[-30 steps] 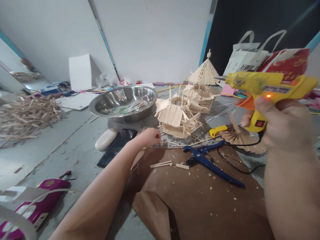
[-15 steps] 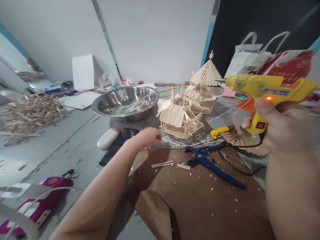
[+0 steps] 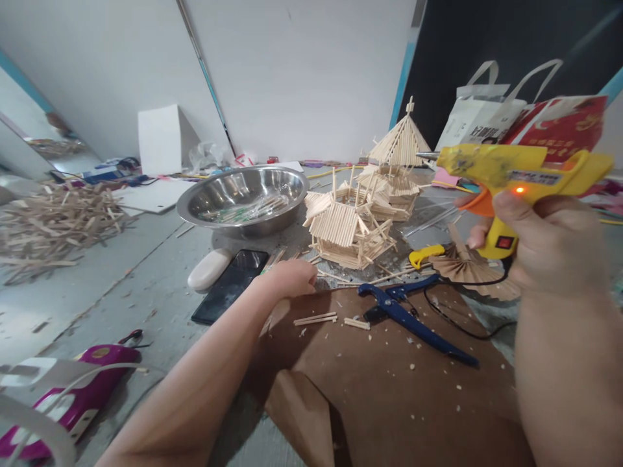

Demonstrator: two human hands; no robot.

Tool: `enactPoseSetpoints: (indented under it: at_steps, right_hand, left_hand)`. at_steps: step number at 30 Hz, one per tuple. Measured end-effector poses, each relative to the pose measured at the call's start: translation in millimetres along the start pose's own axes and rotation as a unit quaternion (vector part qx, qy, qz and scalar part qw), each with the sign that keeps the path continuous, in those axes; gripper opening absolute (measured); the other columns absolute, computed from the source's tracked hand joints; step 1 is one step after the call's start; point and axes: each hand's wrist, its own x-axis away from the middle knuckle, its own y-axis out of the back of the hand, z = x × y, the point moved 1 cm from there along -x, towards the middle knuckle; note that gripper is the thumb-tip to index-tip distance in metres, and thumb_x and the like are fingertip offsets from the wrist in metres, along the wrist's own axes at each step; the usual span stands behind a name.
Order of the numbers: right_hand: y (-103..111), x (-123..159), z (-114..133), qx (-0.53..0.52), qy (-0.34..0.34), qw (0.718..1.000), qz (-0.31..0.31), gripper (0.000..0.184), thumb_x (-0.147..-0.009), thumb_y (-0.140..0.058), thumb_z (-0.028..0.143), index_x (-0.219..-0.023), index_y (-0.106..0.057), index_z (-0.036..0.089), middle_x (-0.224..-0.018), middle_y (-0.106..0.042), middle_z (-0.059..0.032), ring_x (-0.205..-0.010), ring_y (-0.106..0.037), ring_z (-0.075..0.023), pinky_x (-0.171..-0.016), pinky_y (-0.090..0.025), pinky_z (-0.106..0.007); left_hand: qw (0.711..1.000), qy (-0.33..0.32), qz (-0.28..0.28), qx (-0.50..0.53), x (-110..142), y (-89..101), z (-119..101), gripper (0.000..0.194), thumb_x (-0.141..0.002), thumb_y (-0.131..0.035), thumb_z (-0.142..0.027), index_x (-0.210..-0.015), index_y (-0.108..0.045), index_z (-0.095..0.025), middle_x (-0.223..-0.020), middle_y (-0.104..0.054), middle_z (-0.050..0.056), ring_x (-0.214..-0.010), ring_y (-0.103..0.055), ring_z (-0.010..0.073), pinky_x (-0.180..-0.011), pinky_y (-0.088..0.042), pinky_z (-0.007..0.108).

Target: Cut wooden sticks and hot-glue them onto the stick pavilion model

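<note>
My right hand (image 3: 555,227) grips a yellow hot glue gun (image 3: 491,162) in the air, its orange light lit and its metal nozzle pointing left. Two fingers curl below the orange trigger (image 3: 481,201). My left hand (image 3: 292,279) is low at the far edge of the brown sheet (image 3: 413,408), fingers curled in; what they hold, if anything, is hidden. Just beyond it stands a model pavilion (image 3: 341,227) built of thin wooden sticks. A taller stick tower (image 3: 399,143) with a pointed roof rises behind. Short cut sticks (image 3: 315,319) lie on the sheet.
Blue cutters (image 3: 413,318) lie on the sheet near a folded paper fan (image 3: 472,272). A steel basin (image 3: 233,224) holds bagged sticks. Beside my left forearm are a phone (image 3: 228,288) and a white oval case (image 3: 209,269). A wood-strip pile (image 3: 58,220) sits left.
My left hand has shifted slightly nearer and right, leaving more of the phone and some sticks beside it visible. The right hand keeps the glue gun raised almost unchanged.
</note>
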Motion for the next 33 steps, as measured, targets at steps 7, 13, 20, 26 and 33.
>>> enactPoseSetpoints:
  at_steps: [7, 13, 20, 26, 33]
  right_hand:
    - [-3, 1, 2, 0.003, 0.001, 1.0, 0.001, 0.009, -0.068, -0.059, 0.026, -0.065, -0.059, 0.018, -0.073, -0.062, -0.0016, -0.035, -0.049, -0.008, -0.029, -0.038, -0.023]
    - [-3, 0, 0, 0.001, -0.001, 1.0, -0.006, 0.009, -0.067, -0.06, 0.028, -0.066, -0.059, 0.018, -0.073, -0.063, -0.0014, -0.036, -0.049, -0.0086, -0.028, -0.037, -0.023]
    - [-2, -1, 0, 0.011, 0.008, 1.0, -0.01, 0.011, -0.068, -0.06, 0.028, -0.065, -0.059, 0.018, -0.068, -0.062, -0.0002, -0.032, -0.045, -0.0068, -0.026, -0.033, -0.022]
    - [-3, -1, 2, 0.016, 0.009, 1.0, -0.007, 0.011, -0.068, -0.059, 0.028, -0.069, -0.059, 0.017, -0.068, -0.063, -0.001, -0.031, -0.044, -0.0064, -0.027, -0.031, -0.022]
    - [-3, -2, 3, 0.008, 0.005, 1.0, -0.019, 0.012, -0.066, -0.061, 0.028, -0.066, -0.058, 0.017, -0.063, -0.061, 0.0001, -0.029, -0.043, -0.0064, -0.025, -0.031, -0.022]
  left_hand:
    - [0.999, -0.016, 0.027, -0.017, 8, 3.4, -12, 0.024, -0.059, -0.057, -0.028, -0.081, -0.058, -0.019, -0.079, -0.06, 0.004, -0.069, -0.052, 0.0168, -0.058, -0.038, 0.025]
    - [0.998, -0.038, 0.029, -0.029, 9, 2.5, -15, 0.017, -0.06, -0.055, -0.025, -0.075, -0.059, -0.019, -0.074, -0.06, 0.004, -0.067, -0.053, 0.0177, -0.055, -0.037, 0.025]
    - [0.999, -0.05, 0.011, -0.015, 6, 3.1, -15, 0.014, -0.061, -0.053, -0.022, -0.071, -0.061, -0.018, -0.07, -0.061, 0.003, -0.061, -0.05, 0.0137, -0.052, -0.035, 0.023]
    - [0.995, -0.091, 0.038, 0.022, 7, 4.1, -16, 0.021, -0.064, -0.044, -0.02, -0.072, -0.064, -0.02, -0.071, -0.064, 0.001, -0.059, -0.05, 0.0106, -0.054, -0.035, 0.021]
    - [0.998, -0.063, 0.014, 0.011, 11, 9.0, -20, 0.028, -0.072, -0.04, -0.031, -0.069, -0.064, -0.016, -0.07, -0.063, 0.006, -0.059, -0.053, 0.0144, -0.056, -0.039, 0.025]
